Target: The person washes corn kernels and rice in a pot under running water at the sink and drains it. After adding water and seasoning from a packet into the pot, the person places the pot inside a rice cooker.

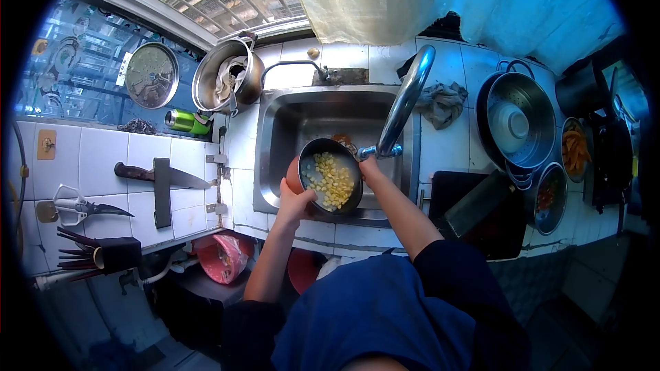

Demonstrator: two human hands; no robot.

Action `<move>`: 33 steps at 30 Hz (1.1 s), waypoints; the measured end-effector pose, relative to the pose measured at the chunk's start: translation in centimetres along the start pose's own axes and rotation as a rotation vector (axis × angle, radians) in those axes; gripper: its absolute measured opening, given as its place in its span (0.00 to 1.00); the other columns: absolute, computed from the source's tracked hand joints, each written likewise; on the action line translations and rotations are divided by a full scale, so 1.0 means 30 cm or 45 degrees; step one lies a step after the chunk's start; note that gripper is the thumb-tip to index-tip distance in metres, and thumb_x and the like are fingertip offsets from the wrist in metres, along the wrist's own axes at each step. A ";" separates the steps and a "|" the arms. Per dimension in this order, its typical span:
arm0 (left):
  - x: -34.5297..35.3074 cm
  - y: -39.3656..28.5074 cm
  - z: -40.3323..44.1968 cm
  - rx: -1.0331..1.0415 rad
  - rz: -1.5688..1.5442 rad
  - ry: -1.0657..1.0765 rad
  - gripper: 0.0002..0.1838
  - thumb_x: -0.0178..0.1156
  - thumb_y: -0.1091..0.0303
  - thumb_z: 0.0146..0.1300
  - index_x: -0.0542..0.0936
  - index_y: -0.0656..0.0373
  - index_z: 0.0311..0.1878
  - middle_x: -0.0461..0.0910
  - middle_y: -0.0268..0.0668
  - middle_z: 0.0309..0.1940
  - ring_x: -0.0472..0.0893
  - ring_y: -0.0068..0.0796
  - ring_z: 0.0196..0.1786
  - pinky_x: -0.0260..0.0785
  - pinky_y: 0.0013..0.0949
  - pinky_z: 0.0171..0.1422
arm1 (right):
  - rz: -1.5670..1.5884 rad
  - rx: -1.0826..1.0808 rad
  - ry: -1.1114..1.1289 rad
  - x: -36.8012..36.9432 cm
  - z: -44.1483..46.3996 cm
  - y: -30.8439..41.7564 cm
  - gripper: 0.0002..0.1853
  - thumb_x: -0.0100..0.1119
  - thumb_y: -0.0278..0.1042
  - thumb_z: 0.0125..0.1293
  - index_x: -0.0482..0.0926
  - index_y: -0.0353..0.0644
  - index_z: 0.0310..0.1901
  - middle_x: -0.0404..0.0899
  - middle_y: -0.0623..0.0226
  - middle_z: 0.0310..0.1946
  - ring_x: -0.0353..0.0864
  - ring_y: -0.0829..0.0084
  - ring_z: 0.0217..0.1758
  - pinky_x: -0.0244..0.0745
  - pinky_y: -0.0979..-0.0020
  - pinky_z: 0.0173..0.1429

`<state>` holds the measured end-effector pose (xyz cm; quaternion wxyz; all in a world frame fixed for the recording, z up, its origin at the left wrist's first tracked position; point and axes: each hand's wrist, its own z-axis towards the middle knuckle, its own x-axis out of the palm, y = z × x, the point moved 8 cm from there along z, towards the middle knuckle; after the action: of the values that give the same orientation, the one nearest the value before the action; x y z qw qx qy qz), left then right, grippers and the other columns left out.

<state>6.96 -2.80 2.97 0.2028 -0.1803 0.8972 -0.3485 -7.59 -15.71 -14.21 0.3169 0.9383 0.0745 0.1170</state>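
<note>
A round pan (310, 154), dark inside and orange outside, is over the sink, holding small yellow chopped pieces (331, 182) in some liquid. My left hand (295, 200) is closed on its near-left rim, thumb over the edge. At the pan's right side, my right hand (369, 169) lies right beside the chrome tap (389, 130). Its fingers are mostly hidden, so whether it grips the pan or the tap's lever does not show. Beneath is the steel sink (292, 113), with something brownish (342, 139) partly covered by the pan.
A large pot (204, 86) with a cloth inside stands back left, near a green bottle (189, 122). A knife (134, 172) and scissors (84, 206) hang at left. To the right are a grey rag (442, 104), a cleaver (476, 204) and a colander (540, 106).
</note>
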 end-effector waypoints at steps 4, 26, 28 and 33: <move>-0.009 -0.009 0.008 0.051 0.009 -0.032 0.50 0.61 0.71 0.35 0.45 0.66 0.63 0.63 0.50 0.51 0.72 0.43 0.48 0.75 0.38 0.32 | 0.072 -0.078 -0.055 -0.002 0.032 -0.013 0.08 0.51 0.44 0.60 0.69 0.50 0.32 0.70 0.73 0.20 0.66 0.80 0.13 0.51 0.76 0.12; -0.019 -0.026 0.035 -0.006 0.192 -0.018 0.54 0.63 0.66 0.34 0.43 0.65 0.65 0.65 0.53 0.51 0.74 0.45 0.47 0.76 0.38 0.29 | -0.010 -0.151 -0.102 0.008 0.064 -0.049 0.13 0.52 0.44 0.60 0.72 0.43 0.37 0.74 0.66 0.29 0.74 0.73 0.26 0.66 0.70 0.23; -0.022 -0.025 0.041 -0.049 0.258 -0.019 0.55 0.63 0.66 0.34 0.42 0.64 0.66 0.64 0.54 0.52 0.73 0.46 0.48 0.77 0.41 0.31 | 0.034 -0.181 -0.147 0.003 0.016 -0.013 0.15 0.51 0.44 0.61 0.71 0.42 0.41 0.74 0.63 0.33 0.75 0.71 0.33 0.69 0.69 0.29; -0.016 -0.046 0.029 -0.078 0.286 -0.031 0.55 0.63 0.66 0.34 0.41 0.61 0.66 0.62 0.54 0.53 0.72 0.50 0.49 0.77 0.48 0.33 | 0.012 -0.071 -0.005 0.025 -0.033 0.012 0.28 0.47 0.53 0.62 0.67 0.39 0.55 0.73 0.59 0.47 0.72 0.69 0.50 0.65 0.69 0.50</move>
<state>8.04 -4.02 3.45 0.2459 -0.0891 0.9194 -0.2937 -7.09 -15.27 -13.09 0.3425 0.9297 0.0663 0.1185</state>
